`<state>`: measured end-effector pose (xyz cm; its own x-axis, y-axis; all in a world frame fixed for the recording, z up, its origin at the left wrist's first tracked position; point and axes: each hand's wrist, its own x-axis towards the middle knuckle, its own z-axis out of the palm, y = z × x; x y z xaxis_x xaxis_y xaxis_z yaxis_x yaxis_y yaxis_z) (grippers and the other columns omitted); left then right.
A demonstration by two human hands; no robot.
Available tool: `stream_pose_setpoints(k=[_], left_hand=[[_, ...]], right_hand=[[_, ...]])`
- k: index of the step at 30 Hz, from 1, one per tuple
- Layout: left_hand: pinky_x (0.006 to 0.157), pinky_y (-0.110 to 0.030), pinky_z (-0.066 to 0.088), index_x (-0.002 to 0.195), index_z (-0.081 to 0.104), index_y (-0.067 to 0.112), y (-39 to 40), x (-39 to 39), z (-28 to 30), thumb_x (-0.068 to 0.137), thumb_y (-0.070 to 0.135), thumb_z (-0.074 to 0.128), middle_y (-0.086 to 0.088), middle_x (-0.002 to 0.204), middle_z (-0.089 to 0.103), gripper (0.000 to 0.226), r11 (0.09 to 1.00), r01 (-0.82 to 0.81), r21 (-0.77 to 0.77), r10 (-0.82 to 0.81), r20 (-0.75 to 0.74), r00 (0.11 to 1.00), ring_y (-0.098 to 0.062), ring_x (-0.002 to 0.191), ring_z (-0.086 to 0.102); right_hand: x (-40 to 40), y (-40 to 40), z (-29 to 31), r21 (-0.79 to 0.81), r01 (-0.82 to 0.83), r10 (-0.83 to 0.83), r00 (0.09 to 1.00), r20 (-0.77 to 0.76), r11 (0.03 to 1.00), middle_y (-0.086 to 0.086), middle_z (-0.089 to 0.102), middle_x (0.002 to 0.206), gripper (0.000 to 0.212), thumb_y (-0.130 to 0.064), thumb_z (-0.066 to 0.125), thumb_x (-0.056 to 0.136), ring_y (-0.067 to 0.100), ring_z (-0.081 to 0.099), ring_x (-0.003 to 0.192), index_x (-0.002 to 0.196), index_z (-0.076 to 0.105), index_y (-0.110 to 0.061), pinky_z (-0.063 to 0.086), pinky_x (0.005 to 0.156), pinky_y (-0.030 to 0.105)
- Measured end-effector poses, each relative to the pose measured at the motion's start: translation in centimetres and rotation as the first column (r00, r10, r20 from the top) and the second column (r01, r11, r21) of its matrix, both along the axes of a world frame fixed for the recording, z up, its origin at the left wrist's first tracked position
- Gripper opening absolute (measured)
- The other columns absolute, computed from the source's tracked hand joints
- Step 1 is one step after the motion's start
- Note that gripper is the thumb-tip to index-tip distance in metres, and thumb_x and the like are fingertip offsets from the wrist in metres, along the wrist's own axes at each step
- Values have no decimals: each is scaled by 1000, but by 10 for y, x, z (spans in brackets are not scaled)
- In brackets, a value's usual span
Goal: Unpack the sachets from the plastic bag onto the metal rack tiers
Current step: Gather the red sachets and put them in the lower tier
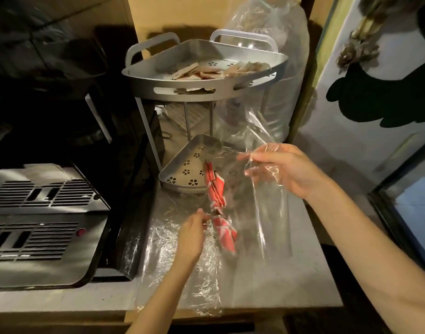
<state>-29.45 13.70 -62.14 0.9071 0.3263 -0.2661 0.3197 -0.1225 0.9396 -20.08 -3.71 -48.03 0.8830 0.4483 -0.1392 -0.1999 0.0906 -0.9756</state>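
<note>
A clear plastic bag hangs over the counter with a string of red-and-white sachets inside it. My right hand pinches the bag's upper edge and holds it up. My left hand grips the bag's lower left side, next to the sachets. Behind stands the two-tier metal rack. Its top tier holds several pale sachets. The perforated bottom tier lies just behind the hanging sachets.
Crumpled clear plastic lies on the grey counter. A dark machine with vented grilles sits at the left. Another large plastic bag stands behind the rack. A fridge door is at the right.
</note>
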Motion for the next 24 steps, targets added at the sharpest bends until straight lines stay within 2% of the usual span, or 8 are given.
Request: stream_pose_setpoints(k=[2,4,7,9,13,17,21,24], left_hand=[[70,-32,53,80,64,8,-3,-2,5,92,40,39,-10,74,67,43,888,-50,-458,4,-101,995,-20,68,65],[67,-27,48,83,62,6,-2,-1,6,80,44,56,-7,69,61,39,633,-95,-769,-84,-190,978,-18,64,57],[78,-29,43,89,66,12,-6,0,7,67,39,75,-1,78,65,36,391,7,-920,-322,-130,938,-15,71,58],[60,-26,53,90,66,13,-8,2,8,53,26,86,0,72,67,44,371,69,-926,-351,-71,934,-12,60,62],[50,-24,52,98,61,12,-3,12,13,65,14,78,-3,68,70,37,663,143,-735,-320,-105,942,-13,57,66],[59,-23,54,114,56,7,20,34,12,73,6,72,-12,103,67,44,946,208,-247,-248,-142,958,-18,75,68],[76,-24,52,119,56,11,35,57,11,65,17,80,-4,109,66,59,914,384,130,-364,-155,918,-15,90,64],[91,-38,51,118,58,14,35,66,8,63,22,82,-4,111,67,61,848,460,265,-421,-192,887,-19,96,65]], right_hand=[[1,0,0,52,38,-37,999,-10,998,5,75,80,11,-2,57,84,16,70,61,75,63,-6,55,52,23],[2,0,-2,112,75,-72,997,-30,991,2,73,68,11,-2,57,82,13,68,57,74,62,-8,55,52,22],[4,-4,-7,187,128,-117,991,-67,974,2,71,73,3,-11,63,72,12,68,63,72,65,-13,55,55,22],[6,-14,-11,207,172,-156,984,-90,963,3,72,78,8,-14,64,70,13,68,67,77,64,-13,57,63,24],[-1,-42,-24,204,174,-156,983,-102,963,2,74,80,5,-17,64,67,14,68,66,66,69,-17,55,65,27],[-18,-65,-53,95,179,-161,972,-174,979,-2,72,68,32,-30,87,39,10,67,60,65,73,-17,55,55,22],[-42,-80,-93,-9,234,-222,912,-346,972,3,67,67,5,-14,69,65,15,62,62,69,71,-12,54,54,24],[-68,-84,-121,-42,237,-231,867,-442,971,7,64,73,14,-13,65,70,17,63,68,81,66,-6,54,63,27]])
